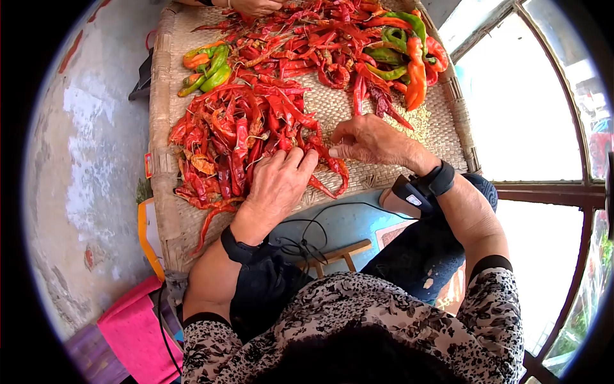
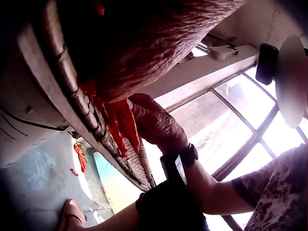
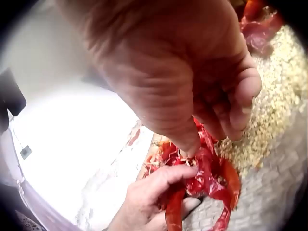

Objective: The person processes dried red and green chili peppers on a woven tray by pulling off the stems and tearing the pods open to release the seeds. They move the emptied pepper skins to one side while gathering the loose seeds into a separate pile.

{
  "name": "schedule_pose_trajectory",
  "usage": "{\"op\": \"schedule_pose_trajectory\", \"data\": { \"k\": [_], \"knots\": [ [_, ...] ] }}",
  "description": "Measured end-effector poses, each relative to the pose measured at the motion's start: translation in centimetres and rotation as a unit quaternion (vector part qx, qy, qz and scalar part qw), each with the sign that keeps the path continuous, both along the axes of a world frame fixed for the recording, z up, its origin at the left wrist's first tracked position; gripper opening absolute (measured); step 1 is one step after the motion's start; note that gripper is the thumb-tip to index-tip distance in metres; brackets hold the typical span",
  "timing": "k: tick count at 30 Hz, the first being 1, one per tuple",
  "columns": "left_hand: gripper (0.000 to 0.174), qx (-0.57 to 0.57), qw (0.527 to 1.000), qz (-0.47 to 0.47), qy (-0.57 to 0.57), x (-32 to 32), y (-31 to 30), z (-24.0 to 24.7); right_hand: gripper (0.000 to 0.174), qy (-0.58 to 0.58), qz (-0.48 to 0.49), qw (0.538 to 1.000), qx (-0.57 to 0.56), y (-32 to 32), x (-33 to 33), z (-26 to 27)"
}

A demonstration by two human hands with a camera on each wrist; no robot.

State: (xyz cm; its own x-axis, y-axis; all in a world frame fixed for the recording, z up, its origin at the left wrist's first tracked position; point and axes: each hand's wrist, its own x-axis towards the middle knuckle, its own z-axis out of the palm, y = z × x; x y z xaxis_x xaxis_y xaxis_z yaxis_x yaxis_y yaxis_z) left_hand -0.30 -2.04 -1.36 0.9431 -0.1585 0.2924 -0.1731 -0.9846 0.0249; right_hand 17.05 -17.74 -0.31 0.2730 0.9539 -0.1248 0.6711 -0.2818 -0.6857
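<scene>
My left hand (image 1: 278, 182) lies at the near edge of a heap of dried red peppers (image 1: 240, 137). In the right wrist view, the left hand (image 3: 149, 195) pinches a wrinkled red pepper (image 3: 209, 175) between thumb and finger. Just right of it in the head view is my right hand (image 1: 377, 141), its fingers curled. Seen close up, the right hand (image 3: 168, 72) has its thumb tip against the same pepper, with red skin showing between thumb and fingers. The left wrist view shows red pepper pieces (image 2: 120, 125) hanging below the hands; the left fingertips are hidden there.
The woven tray (image 1: 332, 105) also bears green and orange peppers (image 1: 214, 67) at left, more (image 1: 416, 73) at right, and pale seeds (image 1: 419, 121). Another person's hand (image 1: 256, 6) is at its far edge. Black cables (image 1: 304, 246) hang below; a window (image 1: 518, 102) stands at right.
</scene>
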Motion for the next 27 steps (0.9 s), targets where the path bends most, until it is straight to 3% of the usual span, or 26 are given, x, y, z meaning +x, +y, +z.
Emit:
{"op": "schedule_pose_trajectory", "data": {
  "k": [3, 7, 10, 13, 15, 16, 17, 18, 19, 21, 22, 23, 25, 27],
  "knots": [
    [0.041, -0.004, 1.000, -0.001, 0.010, 0.0, 0.1, 0.2, 0.036, -0.075, 0.023, 0.997, 0.023, 0.4, -2.0, -0.5],
    [0.042, -0.015, 1.000, -0.004, 0.003, -0.1, 0.1, 0.3, 0.026, -0.065, -0.005, 0.997, 0.030, 0.8, -2.4, -0.8],
    [0.043, -0.009, 1.000, 0.000, 0.000, 0.0, 0.1, 0.2, 0.017, 0.058, -0.020, 0.998, -0.021, 0.4, -1.1, 0.3],
    [0.043, -0.008, 1.000, 0.000, 0.000, 0.0, 0.2, 0.1, 0.023, 0.154, -0.009, 0.987, -0.054, 0.0, 1.8, 1.7],
    [0.043, -0.002, 1.000, -0.007, -0.004, 0.0, 0.2, 0.2, 0.023, 0.228, -0.073, 0.971, -0.018, -0.7, 3.5, 2.5],
    [0.043, -0.002, 1.000, -0.008, -0.004, 0.0, 0.1, 0.1, 0.024, 0.338, -0.128, 0.925, 0.120, -0.9, 4.9, 2.0],
    [0.043, -0.001, 1.000, -0.005, -0.002, 0.0, 0.1, 0.0, 0.025, 0.436, -0.177, 0.845, 0.255, -1.0, 5.8, 1.4],
    [0.043, 0.000, 1.000, -0.001, 0.000, 0.0, 0.1, 0.0, 0.029, 0.463, -0.268, 0.757, 0.375, -0.8, 5.6, 2.6],
    [0.043, 0.000, 1.000, -0.001, -0.001, 0.0, 0.1, 0.1, 0.036, 0.451, -0.297, 0.746, 0.389, -0.9, 6.2, 2.2],
    [0.043, -0.005, 1.000, -0.002, 0.002, 0.0, 0.0, 0.2, 0.043, 0.318, -0.282, 0.870, 0.249, -1.2, 5.0, 1.4],
    [0.043, -0.004, 1.000, -0.003, 0.002, 0.0, 0.0, 0.2, 0.042, 0.212, -0.221, 0.945, 0.113, -0.5, 3.7, 1.1],
    [0.043, -0.013, 1.000, -0.004, 0.002, 0.0, 0.0, 0.3, 0.036, 0.080, -0.095, 0.992, 0.030, -0.3, 2.3, 1.0],
    [0.043, -0.021, 1.000, -0.005, 0.001, 0.0, 0.1, 0.2, 0.030, -0.001, -0.009, 1.000, -0.015, -0.1, -0.3, -0.5],
    [0.043, -0.031, 0.999, -0.011, -0.012, 0.0, 0.1, 0.2, 0.025, -0.090, -0.014, 0.994, -0.055, 0.0, -2.2, -0.4]
  ]
}}
